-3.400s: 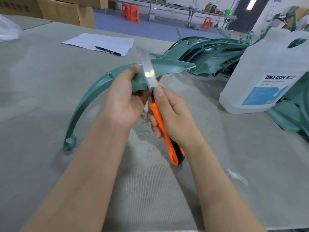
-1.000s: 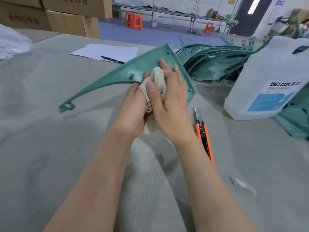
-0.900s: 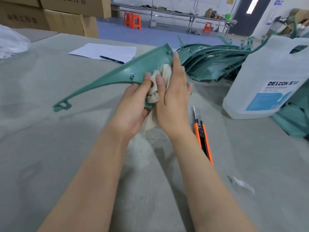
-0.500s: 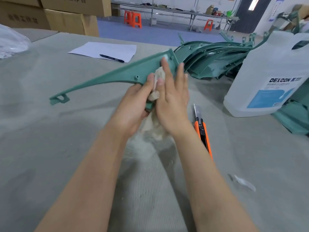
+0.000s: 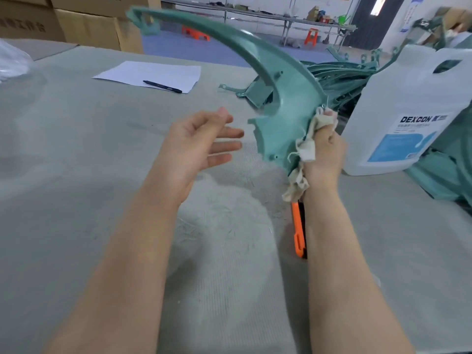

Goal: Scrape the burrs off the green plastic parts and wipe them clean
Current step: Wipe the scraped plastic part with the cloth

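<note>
The fingers (image 5: 224, 146) of the left hand (image 5: 194, 149) are straight and loosely spread, pointing toward the right of the frame and holding nothing, with the thumb raised above them; this hand hangs above the table just left of centre, a small gap apart from the green plastic part (image 5: 286, 98). The right hand (image 5: 324, 154), right of centre, is curled in a fist round the wide lower edge of that part, with a beige cloth (image 5: 306, 146) bunched between palm and plastic; a tail of the cloth hangs down below the wrist. The part is lifted off the table and stands nearly upright: its broad end sits in the right hand, and its narrow curved arm sweeps up and over to the upper left of the frame, ending in a small looped tab in front of the cardboard boxes (image 5: 84, 26). Beneath the right forearm an orange utility knife (image 5: 298, 231) lies on the grey table (image 5: 76, 149), partly hidden by the arm. Pale scrapings dust the table surface between the two forearms. At the right of the frame stands a large white jug (image 5: 408, 111) with a blue label, just beside the right hand. Behind the jug and the held part lies a pile of green parts (image 5: 339, 80). In the upper left centre a white sheet of paper (image 5: 150, 75) rests on the table with a dark pen (image 5: 162, 86) lying on it.
</note>
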`<state>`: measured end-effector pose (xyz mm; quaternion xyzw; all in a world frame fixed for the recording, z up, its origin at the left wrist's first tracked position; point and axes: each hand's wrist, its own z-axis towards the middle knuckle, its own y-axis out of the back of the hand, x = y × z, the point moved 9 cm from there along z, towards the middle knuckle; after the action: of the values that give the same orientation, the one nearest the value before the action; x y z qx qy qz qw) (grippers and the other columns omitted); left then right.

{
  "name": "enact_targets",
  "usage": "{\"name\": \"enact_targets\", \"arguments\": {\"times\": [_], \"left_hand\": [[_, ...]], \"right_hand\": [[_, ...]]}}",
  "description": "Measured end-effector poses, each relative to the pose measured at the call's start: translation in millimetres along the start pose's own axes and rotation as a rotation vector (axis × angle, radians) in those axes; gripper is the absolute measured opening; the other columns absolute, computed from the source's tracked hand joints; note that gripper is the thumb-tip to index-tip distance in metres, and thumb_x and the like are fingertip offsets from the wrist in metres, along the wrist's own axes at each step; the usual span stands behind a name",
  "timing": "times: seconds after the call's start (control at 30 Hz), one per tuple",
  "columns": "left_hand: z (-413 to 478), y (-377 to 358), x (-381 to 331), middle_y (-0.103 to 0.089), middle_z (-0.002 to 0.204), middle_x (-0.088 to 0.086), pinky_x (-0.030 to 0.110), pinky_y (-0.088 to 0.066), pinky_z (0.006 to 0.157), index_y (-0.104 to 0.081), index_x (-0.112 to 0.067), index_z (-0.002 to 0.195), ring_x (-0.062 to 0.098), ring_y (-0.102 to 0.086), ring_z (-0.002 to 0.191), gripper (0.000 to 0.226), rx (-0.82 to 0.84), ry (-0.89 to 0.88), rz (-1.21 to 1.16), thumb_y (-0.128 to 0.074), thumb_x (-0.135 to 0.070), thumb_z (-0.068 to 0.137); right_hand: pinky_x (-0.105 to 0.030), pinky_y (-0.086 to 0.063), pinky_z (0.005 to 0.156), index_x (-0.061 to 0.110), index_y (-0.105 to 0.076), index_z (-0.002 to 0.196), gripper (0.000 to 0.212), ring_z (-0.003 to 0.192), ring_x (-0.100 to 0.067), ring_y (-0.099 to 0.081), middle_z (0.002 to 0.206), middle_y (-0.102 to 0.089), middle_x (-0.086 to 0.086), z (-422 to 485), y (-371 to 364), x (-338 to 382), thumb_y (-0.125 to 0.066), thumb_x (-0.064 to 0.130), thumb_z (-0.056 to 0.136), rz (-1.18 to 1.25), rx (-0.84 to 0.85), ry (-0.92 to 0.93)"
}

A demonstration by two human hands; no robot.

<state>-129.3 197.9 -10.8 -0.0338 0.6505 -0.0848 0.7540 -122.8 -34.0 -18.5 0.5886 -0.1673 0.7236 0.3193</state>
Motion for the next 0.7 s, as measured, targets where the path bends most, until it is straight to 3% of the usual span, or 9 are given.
{"name": "enact_targets", "arguments": {"times": [0.1, 0.17, 0.23, 0.27, 0.37, 0.47, 0.53, 0.6, 0.7], "left_hand": [[-1.5, 6.8, -7.7, -0.067, 0.060, -0.005, 0.015, -0.045, 0.047, -0.063, -0.016, 0.083, 0.004, -0.059, 0.050, 0.029, -0.043, -0.032, -0.078, -0.051, -0.039, 0.096], [-4.0, -2.8, -6.6, -0.072, 0.072, -0.002, 0.016, -0.052, 0.057, -0.064, -0.013, 0.093, 0.005, -0.067, 0.063, 0.042, 0.045, 0.008, -0.123, -0.047, -0.052, 0.090], [-5.3, -12.9, 0.1, -0.072, 0.108, 0.004, 0.030, -0.055, 0.086, -0.055, -0.011, 0.124, 0.012, -0.069, 0.100, 0.068, 0.136, 0.080, -0.201, -0.039, -0.066, 0.087], [-6.5, -17.7, 1.3, -0.067, 0.121, 0.006, 0.037, -0.051, 0.096, -0.048, -0.013, 0.135, 0.015, -0.064, 0.112, 0.077, 0.174, 0.113, -0.261, -0.035, -0.070, 0.085], [-8.6, -25.4, -4.3, -0.062, 0.126, 0.008, 0.047, -0.048, 0.097, -0.055, -0.012, 0.128, 0.025, -0.061, 0.115, 0.081, 0.276, 0.151, -0.576, -0.032, -0.074, 0.081], [-8.2, -20.9, -4.4, -0.060, 0.130, 0.014, 0.046, -0.049, 0.096, -0.051, -0.005, 0.132, 0.030, -0.059, 0.118, 0.088, 0.311, 0.195, -0.726, -0.033, -0.075, 0.084], [-1.5, -11.6, 7.5, -0.067, 0.120, 0.010, 0.040, -0.056, 0.082, -0.057, -0.008, 0.126, 0.025, -0.066, 0.107, 0.068, 0.213, 0.230, -0.645, -0.036, -0.063, 0.092], [4.8, -1.6, 17.7, -0.071, 0.109, 0.006, 0.037, -0.059, 0.074, -0.061, -0.012, 0.122, 0.021, -0.069, 0.096, 0.042, 0.070, 0.207, -0.468, -0.041, -0.041, 0.099], [7.0, 9.3, 13.6, -0.073, 0.095, 0.000, 0.036, -0.057, 0.071, -0.065, -0.021, 0.103, 0.017, -0.070, 0.083, 0.021, -0.080, 0.013, -0.038, -0.044, -0.025, 0.102]], "right_hand": [[-0.028, -0.032, 0.062, 0.019, -0.045, 0.063, 0.049, 0.070, -0.019, -0.047, 0.073, -0.053, -0.004, -2.3, 12.0, 0.0, -0.028, 0.035, 0.107, -0.077, -0.137, 0.026], [-0.024, -0.036, 0.064, 0.019, -0.047, 0.071, 0.041, 0.073, -0.012, -0.048, 0.071, -0.054, 0.004, -13.7, 12.5, 17.8, -0.032, 0.035, 0.106, -0.003, -0.203, 0.194], [-0.015, -0.037, 0.063, 0.024, -0.051, 0.080, 0.030, 0.071, -0.003, -0.048, 0.069, -0.051, 0.017, -33.0, -0.1, 44.4, -0.036, 0.033, 0.104, 0.038, -0.126, 0.410], [-0.017, -0.035, 0.063, 0.026, -0.049, 0.079, 0.028, 0.070, -0.004, -0.046, 0.069, -0.048, 0.019, -44.1, -10.0, 57.1, -0.036, 0.034, 0.102, 0.022, -0.056, 0.524], [-0.024, -0.031, 0.067, 0.021, -0.046, 0.074, 0.028, 0.073, -0.013, -0.041, 0.068, -0.040, 0.018, -74.1, -34.0, 83.3, -0.038, 0.031, 0.098, -0.046, 0.110, 0.787], [-0.032, -0.036, 0.069, 0.005, -0.054, 0.068, 0.039, 0.071, -0.020, -0.045, 0.069, -0.046, 0.003, -88.1, -45.4, 91.7, -0.042, 0.027, 0.097, -0.086, 0.211, 0.899], [-0.025, -0.034, 0.065, 0.009, -0.052, 0.066, 0.038, 0.064, -0.011, -0.043, 0.065, -0.044, 0.009, -90.7, -53.7, 89.8, -0.046, 0.027, 0.099, -0.105, 0.315, 0.884], [-0.018, -0.032, 0.060, 0.022, -0.049, 0.069, 0.032, 0.058, -0.001, -0.044, 0.062, -0.044, 0.015, -82.4, -62.8, 77.1, -0.049, 0.030, 0.100, -0.126, 0.418, 0.724], [-0.013, -0.040, 0.061, 0.019, -0.051, 0.094, 0.017, 0.065, 0.004, -0.053, 0.073, -0.053, 0.015, -52.4, -41.9, 51.7, -0.056, 0.034, 0.097, 0.020, 0.219, 0.378]]}}
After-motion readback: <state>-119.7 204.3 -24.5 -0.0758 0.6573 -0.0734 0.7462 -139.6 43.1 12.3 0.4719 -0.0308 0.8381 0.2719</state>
